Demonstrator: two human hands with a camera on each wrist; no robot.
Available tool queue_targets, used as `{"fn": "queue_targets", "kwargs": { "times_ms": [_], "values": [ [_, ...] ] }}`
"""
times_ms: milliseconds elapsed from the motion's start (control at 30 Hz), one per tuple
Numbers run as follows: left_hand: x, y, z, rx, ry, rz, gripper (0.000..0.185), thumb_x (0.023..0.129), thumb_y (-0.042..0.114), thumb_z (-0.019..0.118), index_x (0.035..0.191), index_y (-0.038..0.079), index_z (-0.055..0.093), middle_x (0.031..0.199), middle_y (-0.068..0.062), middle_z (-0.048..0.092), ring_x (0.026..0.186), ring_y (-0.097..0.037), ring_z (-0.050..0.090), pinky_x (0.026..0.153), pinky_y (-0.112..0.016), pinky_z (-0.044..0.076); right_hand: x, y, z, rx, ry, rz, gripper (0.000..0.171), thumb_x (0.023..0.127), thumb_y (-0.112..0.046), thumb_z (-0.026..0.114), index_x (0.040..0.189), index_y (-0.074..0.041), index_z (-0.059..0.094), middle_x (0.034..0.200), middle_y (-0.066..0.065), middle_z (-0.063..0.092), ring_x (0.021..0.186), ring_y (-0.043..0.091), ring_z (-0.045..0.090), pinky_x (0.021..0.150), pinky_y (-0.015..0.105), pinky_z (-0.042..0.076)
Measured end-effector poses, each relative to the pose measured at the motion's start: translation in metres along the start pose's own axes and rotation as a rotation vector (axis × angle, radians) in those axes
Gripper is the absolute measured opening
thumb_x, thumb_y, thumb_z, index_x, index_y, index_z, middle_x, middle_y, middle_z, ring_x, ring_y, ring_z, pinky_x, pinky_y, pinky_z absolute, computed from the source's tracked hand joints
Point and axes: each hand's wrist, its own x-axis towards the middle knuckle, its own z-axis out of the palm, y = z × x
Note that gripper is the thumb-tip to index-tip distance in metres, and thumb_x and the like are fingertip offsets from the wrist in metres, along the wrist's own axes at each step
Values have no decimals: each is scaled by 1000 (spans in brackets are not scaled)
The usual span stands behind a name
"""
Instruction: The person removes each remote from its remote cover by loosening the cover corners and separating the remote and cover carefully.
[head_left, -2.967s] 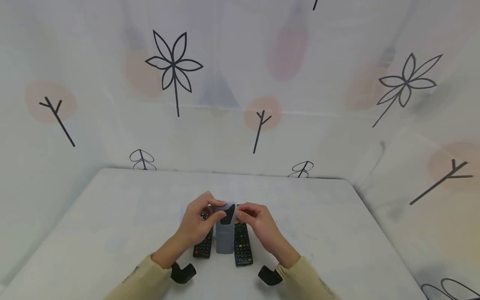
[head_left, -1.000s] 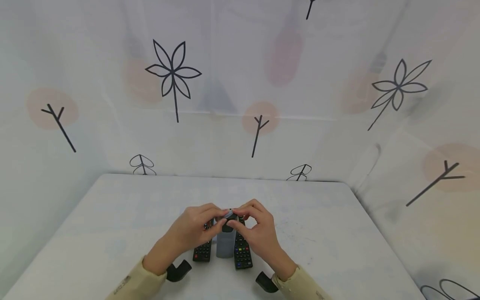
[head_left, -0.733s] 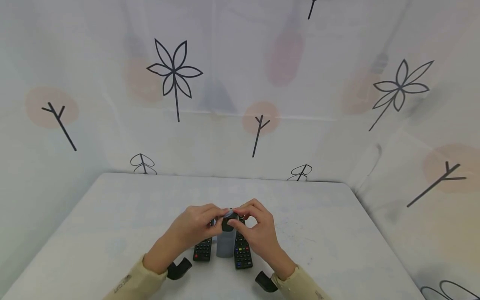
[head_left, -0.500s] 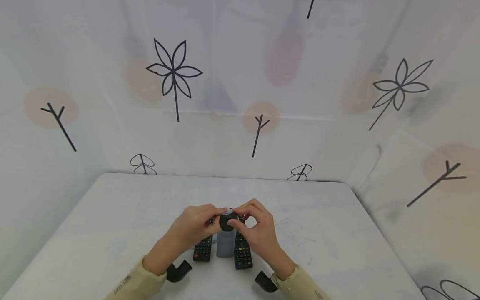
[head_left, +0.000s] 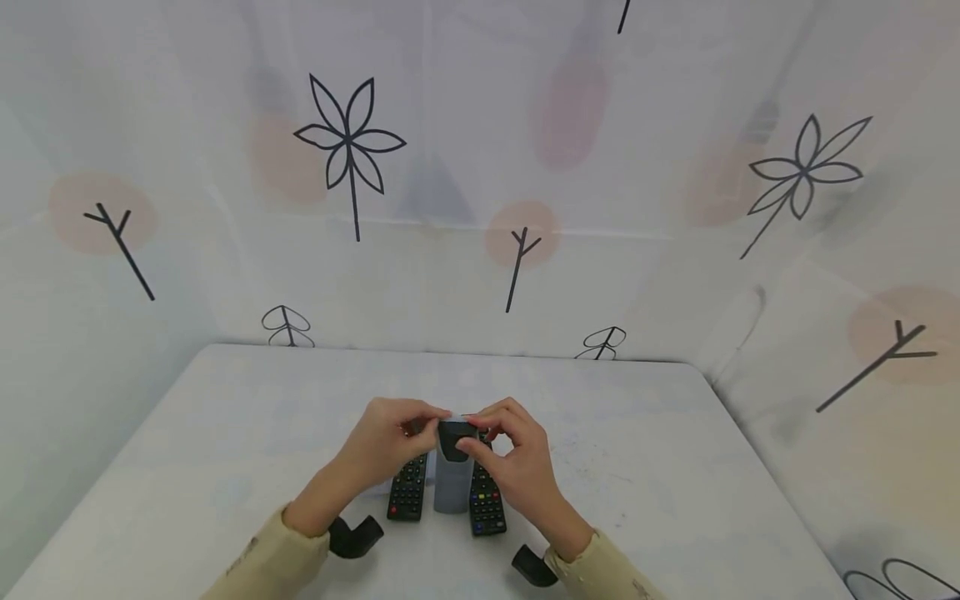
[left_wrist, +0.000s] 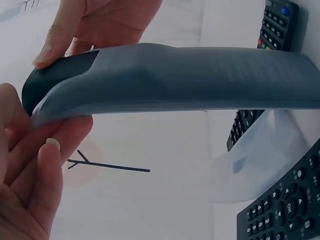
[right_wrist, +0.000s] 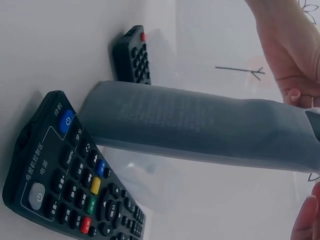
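Note:
Between both hands a remote control stands on end on the table, its black end (left_wrist: pixel 57 75) showing from a bluish translucent sleeve (head_left: pixel 452 492). My left hand (head_left: pixel 392 437) pinches the sleeve's rim at the upper left; in the left wrist view its fingers lie at the sleeve's open lip. My right hand (head_left: pixel 521 450) grips the top from the right, thumb on the black face and fingers behind. One black remote (head_left: pixel 407 490) lies left of the sleeved one, another black remote (head_left: pixel 487 502) to its right. The right wrist view shows mainly the sleeve's (right_wrist: pixel 170 120) lower length.
Clear crumpled plastic (left_wrist: pixel 262 160) lies behind the sleeved remote. Two black curved wrist-worn pieces (head_left: pixel 357 537) hang by the cuffs. The white table (head_left: pixel 637 467) ends at a patterned cloth backdrop (head_left: pixel 420 275).
Over the last second the pale sleeve lip has slid back towards the top edge, and more of the black face shows. My left thumb has shifted left; the right hand has stayed nearly still.

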Motion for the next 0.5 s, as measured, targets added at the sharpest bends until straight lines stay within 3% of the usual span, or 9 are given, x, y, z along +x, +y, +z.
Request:
{"fn": "queue_targets", "kwargs": {
  "times_ms": [233,500],
  "values": [
    [-1,-2,3,-137,-11,-208,20,91,-3,66,102,9,76,85,4,72,58,-7,57,54,-27,52,-9,18,-2,44,-22,45,27,81,3,79,105,-6,70,103,8,59,87,24,56,69,31,52],
    [-5,-4,5,-189,-8,-309,14,95,6,67,106,12,74,88,5,70,65,-10,60,57,-27,52,-13,20,-8,177,-76,168,23,98,3,58,118,-3,66,115,13,59,103,19,58,84,27,54]
  ]
}}
